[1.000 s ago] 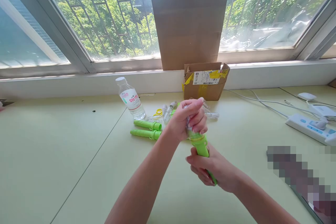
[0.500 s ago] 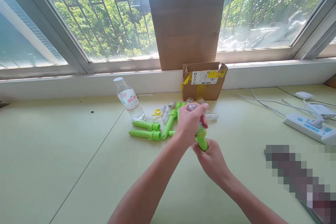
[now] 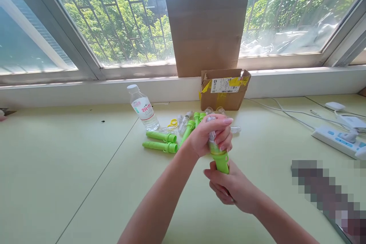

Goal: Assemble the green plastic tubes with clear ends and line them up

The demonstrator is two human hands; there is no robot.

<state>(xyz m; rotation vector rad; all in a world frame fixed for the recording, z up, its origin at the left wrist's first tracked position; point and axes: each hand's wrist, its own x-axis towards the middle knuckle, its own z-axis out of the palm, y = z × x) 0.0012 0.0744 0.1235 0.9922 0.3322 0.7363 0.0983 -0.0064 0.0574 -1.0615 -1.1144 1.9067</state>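
Both hands have come slightly lower and nearer. The grip of the left hand point(image 3: 210, 137) is closed around the clear cap point(image 3: 212, 134); the grip of the right hand point(image 3: 233, 187) is clamped on the green handle point(image 3: 222, 161) below it, above the tabletop point(image 3: 85, 167), near the spare green handles point(image 3: 160, 142).

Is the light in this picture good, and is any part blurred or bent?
Head view: strong daylight through the window, its right pane washed out; frames bow from the wide lens; a pixelated patch covers the lower right; the left hand on the clear cap and right hand on the green handle look sharp.
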